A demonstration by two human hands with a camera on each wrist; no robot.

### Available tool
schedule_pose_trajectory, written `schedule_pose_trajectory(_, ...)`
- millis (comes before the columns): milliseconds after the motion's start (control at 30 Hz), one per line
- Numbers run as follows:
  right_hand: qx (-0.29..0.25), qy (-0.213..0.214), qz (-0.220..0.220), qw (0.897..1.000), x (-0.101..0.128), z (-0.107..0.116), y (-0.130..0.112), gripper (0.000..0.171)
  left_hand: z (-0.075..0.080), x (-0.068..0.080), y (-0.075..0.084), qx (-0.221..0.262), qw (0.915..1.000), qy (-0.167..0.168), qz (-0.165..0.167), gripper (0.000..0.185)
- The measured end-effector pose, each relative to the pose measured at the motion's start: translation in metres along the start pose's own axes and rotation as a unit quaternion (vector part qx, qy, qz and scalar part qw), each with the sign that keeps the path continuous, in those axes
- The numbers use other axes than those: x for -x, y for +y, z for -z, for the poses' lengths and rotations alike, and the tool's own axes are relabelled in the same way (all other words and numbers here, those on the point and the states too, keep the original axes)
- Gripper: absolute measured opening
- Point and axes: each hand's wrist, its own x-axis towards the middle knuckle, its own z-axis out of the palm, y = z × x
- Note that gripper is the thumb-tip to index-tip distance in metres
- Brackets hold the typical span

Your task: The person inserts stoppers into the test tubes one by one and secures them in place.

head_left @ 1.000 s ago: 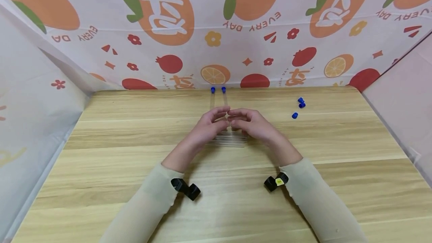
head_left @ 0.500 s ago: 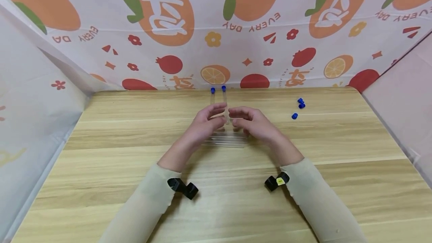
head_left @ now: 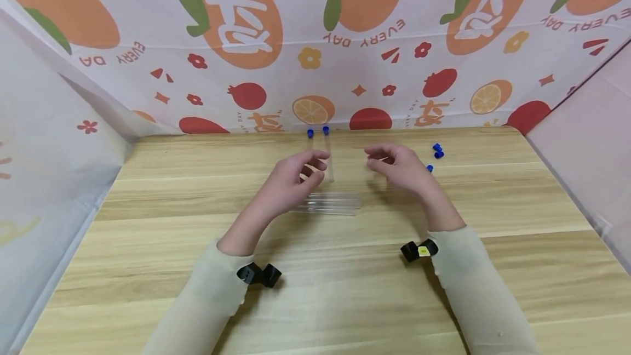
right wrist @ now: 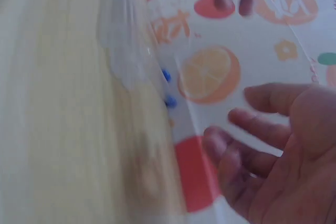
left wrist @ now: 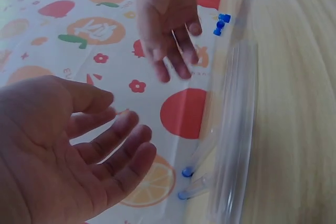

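My left hand (head_left: 293, 179) hovers over the table with loosely bent fingers and nothing in it; its palm shows in the left wrist view. Under it lie several clear tubes (head_left: 335, 202) side by side, their left ends partly hidden by the hand. Behind them, two clear test tubes with blue caps point to the back edge: one (head_left: 329, 160) shows almost whole, the other (head_left: 310, 142) is partly covered by my left fingers. My right hand (head_left: 401, 169), also holding nothing, is raised to the right, near three loose blue caps (head_left: 438, 154).
The wooden table (head_left: 315, 289) ends at a printed fruit cloth (head_left: 345, 70) hanging along its back edge. Pale cloth also hangs on the left and right sides. Black wrist cameras (head_left: 258, 275) sit on both sleeves.
My hands, close together over the tubes a second ago, have parted. The right hand moved right toward the loose caps; the left drew slightly left. The right-hand capped tube now shows almost fully.
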Motion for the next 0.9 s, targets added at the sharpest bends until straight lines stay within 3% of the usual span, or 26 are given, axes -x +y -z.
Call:
schedule_pose_trajectory(133,0.125,0.039,-0.038,0.991,0.005,0.013,0.007,0.036,-0.002,-0.001,-0.002,-0.102,0.9946,-0.014,-0.014,0.027)
schedule_pose_trajectory(300,0.218,0.059,-0.089,0.970,0.010,0.026,0.013,0.034,-0.006,-0.001,-0.004,-0.197,0.9787,-0.058,-0.006,0.015)
schedule_pose_trajectory(467,0.253,0.050,-0.112,0.960,0.012,0.033,0.017,0.036,-0.009,0.004,-0.006,-0.241,0.9624,-0.126,-0.007,0.003)
schedule_pose_trajectory(600,0.258,0.038,-0.129,0.957,0.012,0.036,0.021,0.038,-0.009,0.006,-0.005,-0.253,0.9522,-0.172,-0.004,0.012)
schedule_pose_trajectory(700,0.259,0.028,-0.134,0.956,0.013,0.037,0.024,0.038,-0.011,0.007,-0.005,-0.258,0.9482,-0.185,-0.005,0.015)
schedule_pose_trajectory(900,0.251,0.010,-0.133,0.959,0.013,0.039,0.026,0.037,-0.014,0.009,-0.006,-0.248,0.9481,-0.199,0.005,0.012)
